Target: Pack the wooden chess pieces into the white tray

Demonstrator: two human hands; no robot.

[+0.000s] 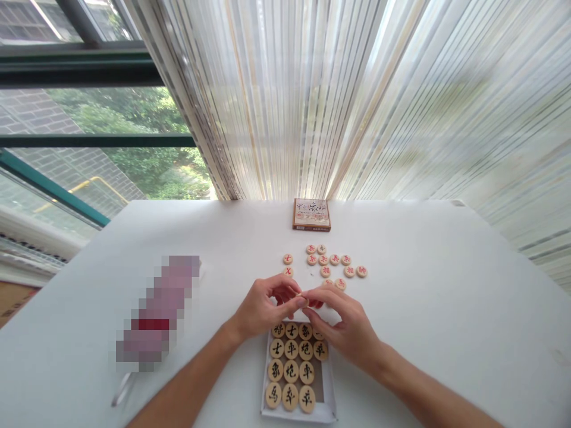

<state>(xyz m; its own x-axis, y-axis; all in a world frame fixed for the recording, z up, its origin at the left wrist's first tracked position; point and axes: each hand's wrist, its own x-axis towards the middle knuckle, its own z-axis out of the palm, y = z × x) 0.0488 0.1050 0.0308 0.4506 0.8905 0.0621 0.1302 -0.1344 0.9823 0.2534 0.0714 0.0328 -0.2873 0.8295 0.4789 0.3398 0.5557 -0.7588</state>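
Observation:
My left hand (270, 304) and my right hand (345, 324) meet above the near box. Their fingertips pinch a small wooden Chinese chess piece (304, 302) between them, mostly hidden by the fingers. Below lies an open white box tray (329, 386) with rows of round pieces marked in black, such as the horse piece (274, 395) at its lower left. My right hand covers part of the tray's upper right corner. Beyond the hands, loose red-marked pieces (334, 260) lie on the table, with one black-marked piece (322, 249) among them.
The printed box lid (311, 214) stands at the back of the white table (423, 249). A pixelated pinkish object (160, 309) with a strap (122, 389) lies at the left. Striped curtains (285, 101) hang behind the table, and a window (134, 113) is at the left.

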